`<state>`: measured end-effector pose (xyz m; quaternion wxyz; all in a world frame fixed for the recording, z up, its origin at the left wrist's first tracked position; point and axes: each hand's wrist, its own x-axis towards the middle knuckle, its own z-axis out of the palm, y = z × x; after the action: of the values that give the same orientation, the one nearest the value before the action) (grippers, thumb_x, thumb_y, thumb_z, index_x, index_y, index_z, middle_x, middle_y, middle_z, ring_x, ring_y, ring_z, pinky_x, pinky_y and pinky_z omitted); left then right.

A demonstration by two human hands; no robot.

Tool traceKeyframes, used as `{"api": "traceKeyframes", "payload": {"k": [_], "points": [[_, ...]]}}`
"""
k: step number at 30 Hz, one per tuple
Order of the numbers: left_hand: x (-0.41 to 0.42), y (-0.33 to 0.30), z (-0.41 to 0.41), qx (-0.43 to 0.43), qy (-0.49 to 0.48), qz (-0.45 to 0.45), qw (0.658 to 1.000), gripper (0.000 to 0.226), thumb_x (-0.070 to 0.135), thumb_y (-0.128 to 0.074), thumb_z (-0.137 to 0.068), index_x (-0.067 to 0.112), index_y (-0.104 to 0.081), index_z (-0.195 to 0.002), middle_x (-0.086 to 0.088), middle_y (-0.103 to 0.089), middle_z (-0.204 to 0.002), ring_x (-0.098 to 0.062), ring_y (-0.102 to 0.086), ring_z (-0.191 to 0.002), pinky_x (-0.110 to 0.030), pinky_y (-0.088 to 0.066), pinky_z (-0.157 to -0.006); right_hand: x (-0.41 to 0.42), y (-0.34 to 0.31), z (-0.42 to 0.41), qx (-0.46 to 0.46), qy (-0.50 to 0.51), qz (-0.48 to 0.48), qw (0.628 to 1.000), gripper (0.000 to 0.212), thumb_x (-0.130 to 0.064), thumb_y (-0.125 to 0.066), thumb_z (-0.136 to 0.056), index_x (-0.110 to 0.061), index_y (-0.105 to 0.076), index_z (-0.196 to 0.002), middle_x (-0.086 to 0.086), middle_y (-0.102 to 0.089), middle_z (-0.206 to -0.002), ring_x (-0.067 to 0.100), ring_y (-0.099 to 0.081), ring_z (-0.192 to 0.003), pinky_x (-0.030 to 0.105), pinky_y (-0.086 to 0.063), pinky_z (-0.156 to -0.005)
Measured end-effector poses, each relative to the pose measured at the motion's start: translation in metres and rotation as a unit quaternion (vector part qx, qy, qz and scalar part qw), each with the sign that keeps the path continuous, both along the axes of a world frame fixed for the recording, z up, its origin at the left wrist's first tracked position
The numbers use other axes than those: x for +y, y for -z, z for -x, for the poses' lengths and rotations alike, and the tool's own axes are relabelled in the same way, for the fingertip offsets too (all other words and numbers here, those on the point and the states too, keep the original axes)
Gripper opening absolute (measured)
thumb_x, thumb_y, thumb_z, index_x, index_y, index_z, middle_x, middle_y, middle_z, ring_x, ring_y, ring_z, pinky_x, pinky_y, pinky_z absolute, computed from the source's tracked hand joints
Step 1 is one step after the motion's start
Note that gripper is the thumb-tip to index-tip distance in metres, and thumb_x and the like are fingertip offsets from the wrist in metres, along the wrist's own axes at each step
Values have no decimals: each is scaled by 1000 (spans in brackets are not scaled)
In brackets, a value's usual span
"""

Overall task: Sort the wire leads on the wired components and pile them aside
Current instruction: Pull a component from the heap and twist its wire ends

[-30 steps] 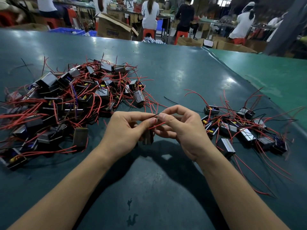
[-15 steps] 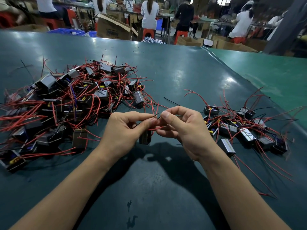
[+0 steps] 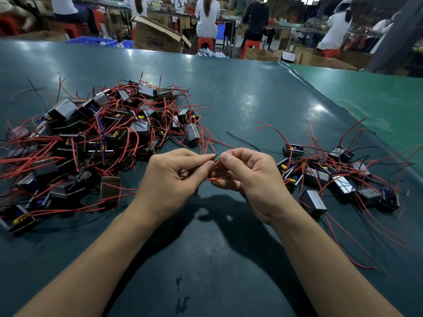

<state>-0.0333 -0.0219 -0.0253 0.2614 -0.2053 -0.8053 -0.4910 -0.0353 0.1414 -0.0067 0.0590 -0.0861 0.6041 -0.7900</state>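
Note:
My left hand (image 3: pixel 169 181) and my right hand (image 3: pixel 251 177) meet above the middle of the dark green table (image 3: pixel 229 101). Between thumb and forefinger each pinches the thin leads of one wired component: a red lead (image 3: pixel 214 178) runs between the hands and a black lead tip shows at the fingertips. The component's body is hidden behind my left hand. A big tangled heap of black box components with red leads (image 3: pixel 96 138) lies to the left. A smaller spread pile of the same components (image 3: pixel 332 177) lies to the right.
The table's far edge borders a work hall with people seated at benches, cardboard boxes (image 3: pixel 158 37) and red stools. A lighter green table (image 3: pixel 377 99) adjoins at the right. A loose black wire (image 3: pixel 242 140) lies just beyond my hands.
The hands have drawn closer together and turned slightly. The dark component body that hung below the left fingers is out of sight now. Both piles are unchanged.

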Motion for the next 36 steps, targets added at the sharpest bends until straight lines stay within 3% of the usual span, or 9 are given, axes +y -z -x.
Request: {"api": "traceKeyframes", "payload": {"k": [4,10,13,20,26,29,32,34,36], "points": [[-6,0,2,-14,17,38,999,21,15,-76,-83,12,-77,-104,1,-73,-82,-10,-67,-70,-26,-51,-64,-2,3,0,10,14,-33,999,11,-4,-53,-97,2,-60,-90,7,-70,-71,20,-71,-67,24,-58,-59],[-5,0,1,-8,12,44,999,20,14,-75,-82,9,-77,-101,1,-76,-93,-8,-71,-82,-35,-57,-71,-6,7,-2,28,23,-45,998,14,-5,-51,-98,-3,-59,-87,7,-70,-75,18,-72,-73,24,-56,-56],[-5,-1,1,-7,19,25,999,21,20,-77,-80,8,-78,-97,1,-75,-92,-8,-71,-82,-34,-58,-73,-6,7,-1,22,22,-37,999,15,-7,-51,-98,-5,-60,-86,5,-70,-74,17,-71,-73,24,-56,-58],[-3,-3,1,-19,17,-20,999,17,6,-79,-78,10,-77,-94,3,-74,-88,-5,-70,-79,-20,-55,-73,-6,6,-2,15,5,-3,1000,17,-6,-49,-99,-3,-60,-86,7,-70,-75,20,-71,-73,27,-58,-61],[-5,-3,1,-39,33,-37,998,19,4,-78,-78,11,-77,-96,4,-74,-90,-5,-70,-82,-20,-55,-76,-10,8,-3,10,26,11,1000,15,-7,-49,-99,-1,-59,-89,9,-69,-75,19,-70,-73,27,-57,-59],[-7,-2,3,-60,45,-19,997,18,4,-78,-79,10,-77,-96,6,-74,-89,-3,-70,-81,-16,-52,-74,-11,10,-3,0,25,12,1000,16,-6,-47,-100,-1,-58,-89,8,-67,-74,18,-70,-70,26,-56,-57],[-8,0,4,-24,27,6,999,14,6,-78,-80,9,-78,-93,5,-74,-87,-4,-69,-78,-18,-54,-72,-13,14,-2,-4,18,8,1000,16,-8,-47,-100,-3,-57,-89,7,-69,-76,19,-71,-73,26,-56,-57],[-8,-1,3,-15,14,15,1000,12,7,-77,-81,9,-78,-92,3,-74,-86,-4,-69,-78,-21,-55,-72,-13,15,-1,41,22,-40,998,11,-8,-50,-99,-7,-56,-90,5,-70,-78,19,-72,-78,31,-59,-58],[-8,-1,3,-23,16,14,1000,12,5,-76,-82,11,-79,-92,3,-75,-86,-4,-70,-77,-26,-56,-70,-9,19,-1,180,54,-188,964,4,-11,-58,-96,-13,-56,-93,2,-70,-82,15,-72,-81,33,-59,-66]]}}
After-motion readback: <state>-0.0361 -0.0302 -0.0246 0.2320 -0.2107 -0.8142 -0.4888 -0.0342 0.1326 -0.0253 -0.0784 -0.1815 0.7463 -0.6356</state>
